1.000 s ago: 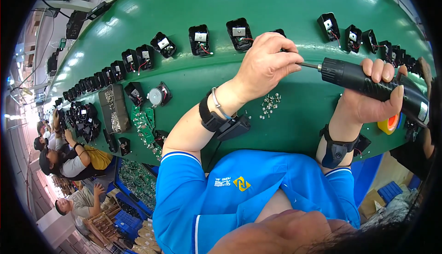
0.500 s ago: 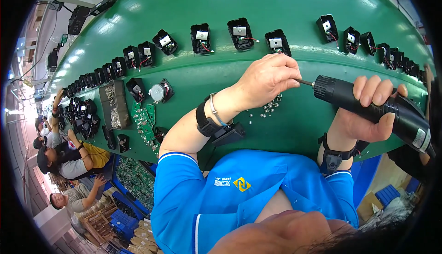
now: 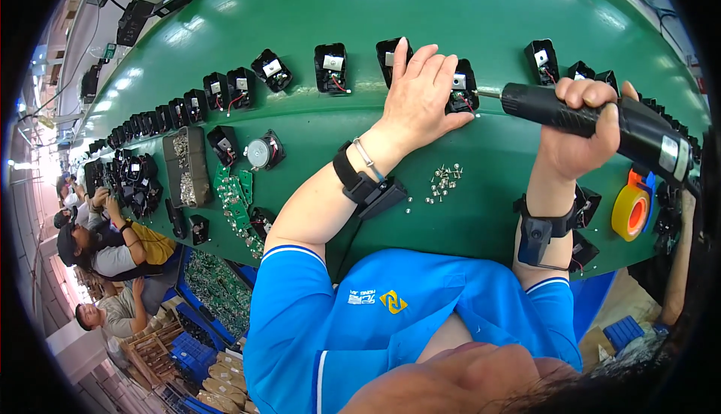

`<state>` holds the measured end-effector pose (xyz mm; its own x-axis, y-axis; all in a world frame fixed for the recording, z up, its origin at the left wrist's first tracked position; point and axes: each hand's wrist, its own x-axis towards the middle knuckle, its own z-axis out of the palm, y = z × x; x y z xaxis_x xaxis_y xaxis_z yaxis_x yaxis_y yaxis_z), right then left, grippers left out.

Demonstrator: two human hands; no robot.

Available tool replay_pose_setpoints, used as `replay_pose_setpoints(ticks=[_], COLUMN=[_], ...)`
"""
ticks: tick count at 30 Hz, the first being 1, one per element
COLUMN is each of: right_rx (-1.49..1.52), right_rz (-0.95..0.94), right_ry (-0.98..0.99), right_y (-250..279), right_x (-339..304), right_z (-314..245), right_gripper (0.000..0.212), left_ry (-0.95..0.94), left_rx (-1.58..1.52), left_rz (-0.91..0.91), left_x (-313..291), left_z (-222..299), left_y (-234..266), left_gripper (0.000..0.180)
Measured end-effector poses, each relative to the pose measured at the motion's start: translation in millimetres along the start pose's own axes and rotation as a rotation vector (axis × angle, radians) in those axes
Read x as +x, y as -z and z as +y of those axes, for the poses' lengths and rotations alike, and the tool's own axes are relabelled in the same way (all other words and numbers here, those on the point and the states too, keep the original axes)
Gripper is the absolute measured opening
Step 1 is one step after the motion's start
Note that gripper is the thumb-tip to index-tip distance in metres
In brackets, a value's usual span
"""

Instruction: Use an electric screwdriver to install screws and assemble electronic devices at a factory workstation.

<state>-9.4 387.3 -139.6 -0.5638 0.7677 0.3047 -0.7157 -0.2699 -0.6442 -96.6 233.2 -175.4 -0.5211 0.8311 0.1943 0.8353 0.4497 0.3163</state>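
Observation:
In my right hand (image 3: 574, 132) is a black electric screwdriver (image 3: 541, 105), gripped around its body and held nearly level. Its bit points left toward a small black plastic housing (image 3: 467, 76) with a metal plate and red wires inside. My left hand (image 3: 419, 99) lies with fingers outstretched along the left side of that housing, thumb at its near edge. Those fingers partly cover a second black housing (image 3: 384, 54) just to the left. Loose screws (image 3: 444, 183) lie in a small pile on the green table nearer to me.
Black housings (image 3: 330, 69) line the green table (image 3: 315, 1) in a long curved row. At left are a screw tray (image 3: 186, 166), a round speaker (image 3: 260, 153) and green circuit boards (image 3: 234, 196). Yellow tape (image 3: 629, 213) stands at right. Other people (image 3: 113, 245) work far left.
My left hand has left the screwdriver bit, unpinched its fingers and come down against the housing. My right hand has brought the screwdriver slightly left and up, its bit toward that housing.

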Motion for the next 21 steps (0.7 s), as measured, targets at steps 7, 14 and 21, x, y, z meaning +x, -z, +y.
replay_pose_setpoints(ticks=[7,14,21], right_rx=[-0.026,-0.011,-0.028], right_rz=[0.044,0.081,0.097], right_ry=[-0.015,-0.032,-0.048], right_y=[-1.0,2.1,-0.7], right_x=[3.2,0.9,-1.6], right_z=[31.1,40.9,45.9], right_gripper=[0.029,0.028,0.030], left_ry=[-0.003,-0.038,-0.078], left_rx=[-0.135,-0.144,-0.120], left_rz=[-0.044,-0.050,-0.001], left_x=[5.7,3.4,2.1], left_z=[-10.1,-15.9,-19.5], left_y=[-2.2,-3.3,-5.2], left_gripper=[0.066,0.068,0.067])
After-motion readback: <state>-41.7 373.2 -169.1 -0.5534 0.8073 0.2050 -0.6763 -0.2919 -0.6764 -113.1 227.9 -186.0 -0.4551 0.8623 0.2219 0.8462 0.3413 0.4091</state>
